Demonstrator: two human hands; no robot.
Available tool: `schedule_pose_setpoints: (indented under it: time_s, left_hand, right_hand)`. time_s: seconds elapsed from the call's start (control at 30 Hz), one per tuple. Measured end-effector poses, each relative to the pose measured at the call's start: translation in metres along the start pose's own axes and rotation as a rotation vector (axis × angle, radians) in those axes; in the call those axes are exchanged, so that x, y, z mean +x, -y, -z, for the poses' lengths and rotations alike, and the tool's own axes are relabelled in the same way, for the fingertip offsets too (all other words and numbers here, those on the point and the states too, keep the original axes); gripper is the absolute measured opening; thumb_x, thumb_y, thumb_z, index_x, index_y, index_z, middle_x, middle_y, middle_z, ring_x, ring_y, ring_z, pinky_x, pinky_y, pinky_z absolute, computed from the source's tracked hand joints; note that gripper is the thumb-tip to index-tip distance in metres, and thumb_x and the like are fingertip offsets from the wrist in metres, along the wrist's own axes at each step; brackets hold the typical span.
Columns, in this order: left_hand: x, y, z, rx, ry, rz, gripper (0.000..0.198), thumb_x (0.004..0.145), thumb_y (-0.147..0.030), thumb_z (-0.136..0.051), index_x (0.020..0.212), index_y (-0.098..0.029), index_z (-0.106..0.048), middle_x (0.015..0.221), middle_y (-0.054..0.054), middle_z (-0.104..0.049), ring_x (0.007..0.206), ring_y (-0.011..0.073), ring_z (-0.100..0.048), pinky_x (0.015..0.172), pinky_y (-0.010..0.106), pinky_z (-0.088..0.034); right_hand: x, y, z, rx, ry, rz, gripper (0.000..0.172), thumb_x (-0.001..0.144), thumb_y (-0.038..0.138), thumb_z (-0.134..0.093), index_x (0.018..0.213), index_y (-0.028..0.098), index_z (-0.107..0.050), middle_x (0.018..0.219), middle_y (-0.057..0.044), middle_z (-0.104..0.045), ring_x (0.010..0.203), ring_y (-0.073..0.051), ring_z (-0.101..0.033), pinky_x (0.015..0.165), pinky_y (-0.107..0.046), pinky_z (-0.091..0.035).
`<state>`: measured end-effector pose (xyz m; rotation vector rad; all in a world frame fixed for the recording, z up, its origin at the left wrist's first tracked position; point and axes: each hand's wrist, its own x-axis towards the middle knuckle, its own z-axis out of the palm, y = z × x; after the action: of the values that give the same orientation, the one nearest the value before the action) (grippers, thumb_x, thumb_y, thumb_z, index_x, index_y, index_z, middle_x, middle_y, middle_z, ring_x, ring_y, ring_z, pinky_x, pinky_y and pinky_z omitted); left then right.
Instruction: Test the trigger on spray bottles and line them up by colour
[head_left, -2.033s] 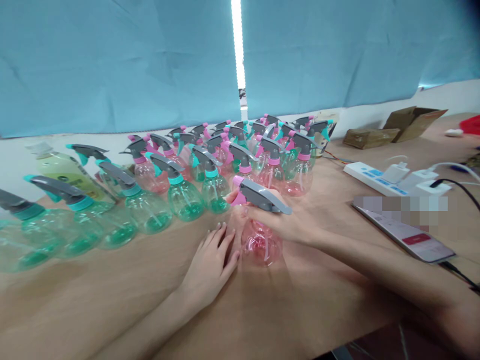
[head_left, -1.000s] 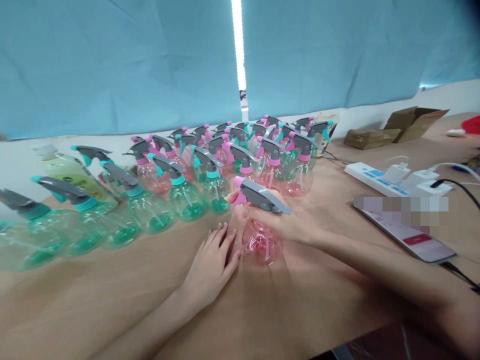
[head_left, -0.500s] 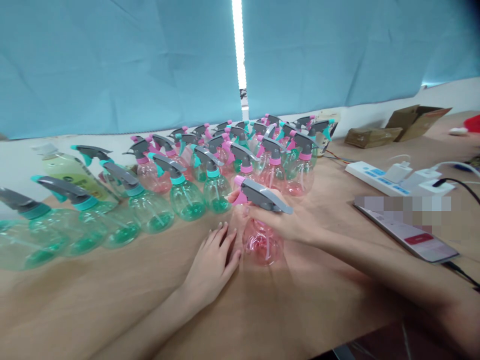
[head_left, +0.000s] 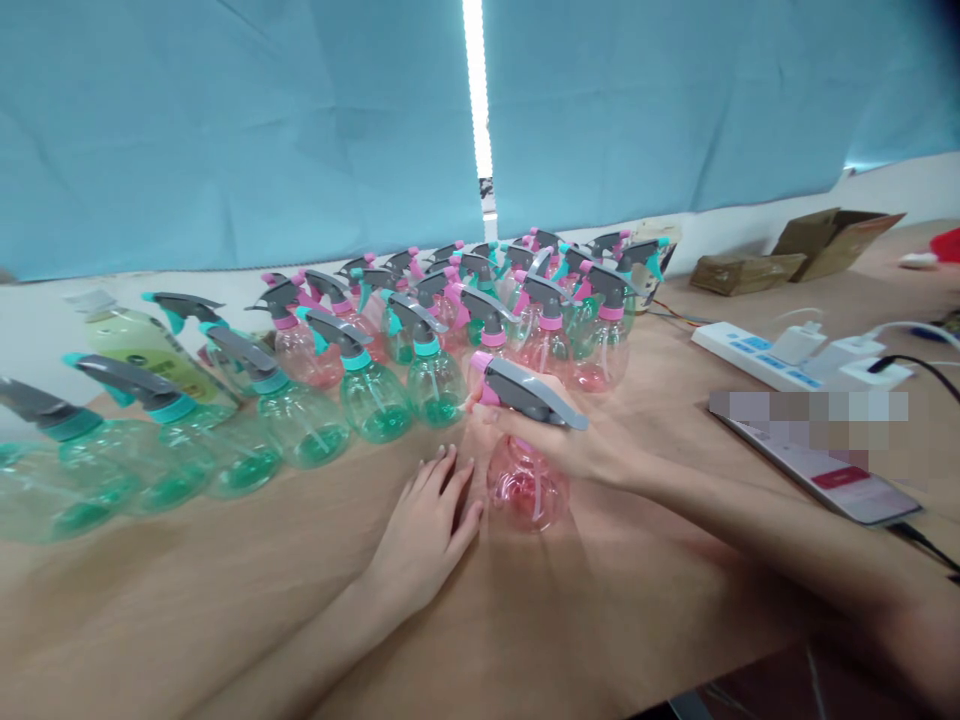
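The right hand (head_left: 570,440) wraps its fingers round the neck of a clear pink plastic spray bottle (head_left: 525,485) standing on the smooth wooden table (head_left: 225,590). Just beside it, the left hand (head_left: 424,525) lies flat, fingers loosely together.

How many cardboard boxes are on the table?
2. A flat box lies far right, beyond the power strip; an open box sits just right of it. More may be off-frame.

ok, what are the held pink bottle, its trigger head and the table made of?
The pink bottle: clear tinted plastic, glossy, see-through with glints. Its trigger head: opaque grey plastic, matte, pink collar. The table: looks like wood or laminate, smooth tan; can't tell which.
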<state>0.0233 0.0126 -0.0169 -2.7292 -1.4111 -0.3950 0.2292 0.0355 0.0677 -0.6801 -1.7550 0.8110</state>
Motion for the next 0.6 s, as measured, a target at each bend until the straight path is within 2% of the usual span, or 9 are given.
schedule_pose_setpoints:
  time_s: [0.2, 0.4, 0.5, 0.6]
  left_hand:
    - [-0.0005, 0.0009, -0.0008, -0.006, 0.005, 0.005, 0.042, 0.099, -0.036, -0.043, 0.135, -0.013, -0.05, 0.146, 0.018, -0.046, 0.135, 0.0313, -0.041, 0.108, 0.051, -0.035]
    - [-0.0002, 0.0006, -0.0001, -0.012, -0.003, -0.001, 0.042, 0.1, -0.036, -0.041, 0.134, -0.013, -0.051, 0.146, 0.019, -0.046, 0.135, 0.0317, -0.042, 0.107, 0.052, -0.036]
    - [0.0, 0.0003, 0.0001, -0.003, 0.005, 0.005, 0.043, 0.1, -0.036, -0.041, 0.134, -0.013, -0.051, 0.146, 0.019, -0.046, 0.135, 0.0322, -0.042, 0.107, 0.053, -0.036]
    - [0.0003, -0.0001, 0.0009, 0.011, 0.016, 0.006, 0.043, 0.1, -0.036, -0.042, 0.134, -0.012, -0.051, 0.146, 0.019, -0.046, 0.135, 0.0325, -0.042, 0.107, 0.053, -0.036]
  right_hand:
    - [0.0017, 0.0032, 0.0003, -0.02, 0.012, -0.01, 0.027, 0.087, 0.026, -0.06, 0.067, 0.02, -0.042, 0.065, 0.006, -0.044, 0.059, -0.008, -0.038, 0.058, -0.025, -0.034]
    - [0.0, -0.0037, 0.0014, -0.044, 0.001, 0.034, 0.023, 0.088, 0.028, -0.058, 0.071, 0.021, -0.044, 0.066, 0.006, -0.043, 0.06, -0.009, -0.038, 0.058, -0.026, -0.033]
    - [-0.0006, -0.0018, 0.0014, -0.039, 0.005, -0.005, 0.025, 0.086, 0.03, -0.061, 0.07, 0.021, -0.044, 0.065, 0.006, -0.043, 0.059, -0.009, -0.038, 0.057, -0.026, -0.034]
    - [-0.001, 0.0036, 0.0014, -0.003, 0.016, -0.063, 0.016, 0.084, 0.029, -0.063, 0.075, 0.021, -0.052, 0.069, 0.004, -0.05, 0.062, -0.01, -0.044, 0.061, -0.027, -0.039]
